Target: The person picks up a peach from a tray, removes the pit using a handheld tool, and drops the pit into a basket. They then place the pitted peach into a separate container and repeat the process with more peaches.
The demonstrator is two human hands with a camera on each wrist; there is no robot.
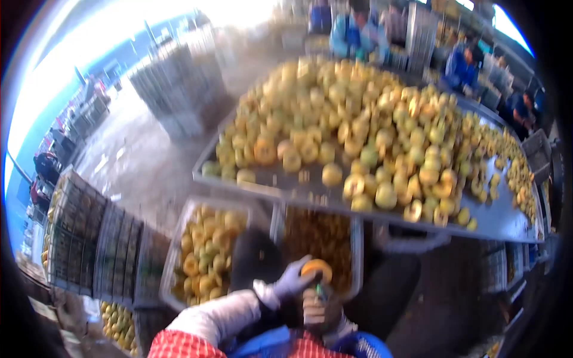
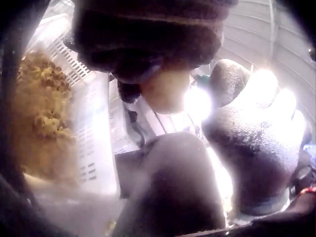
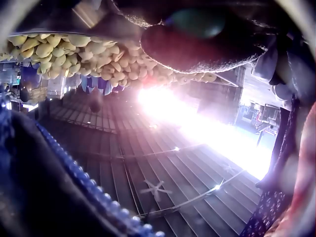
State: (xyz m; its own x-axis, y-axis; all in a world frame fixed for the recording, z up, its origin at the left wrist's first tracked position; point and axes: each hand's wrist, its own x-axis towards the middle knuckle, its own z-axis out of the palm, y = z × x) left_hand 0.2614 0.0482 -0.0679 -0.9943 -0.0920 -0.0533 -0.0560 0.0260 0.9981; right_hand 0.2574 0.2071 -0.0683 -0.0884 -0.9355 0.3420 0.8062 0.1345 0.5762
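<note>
Low in the head view, my gloved left hand (image 1: 290,281) pinches a yellow-orange peach half (image 1: 317,269) between thumb and fingers. Just below it, my gloved right hand (image 1: 319,310) has its fingers curled round a small tool with a green handle (image 1: 321,292), the tool's tip close to the fruit. In the left wrist view the left glove (image 2: 148,44) is dark above the pale fruit (image 2: 167,91), facing the right glove (image 2: 252,133). The tool's working end is hidden. The right wrist view shows dark glove fingers (image 3: 202,49) and a blurred green patch (image 3: 197,22).
A metal table (image 1: 268,190) heaped with peach halves (image 1: 382,143) stands ahead. Between it and my lap are a crate of peaches (image 1: 206,250) and a crate of brown bits (image 1: 316,238). Stacked crates (image 1: 77,232) rise at left. People (image 1: 358,33) work beyond.
</note>
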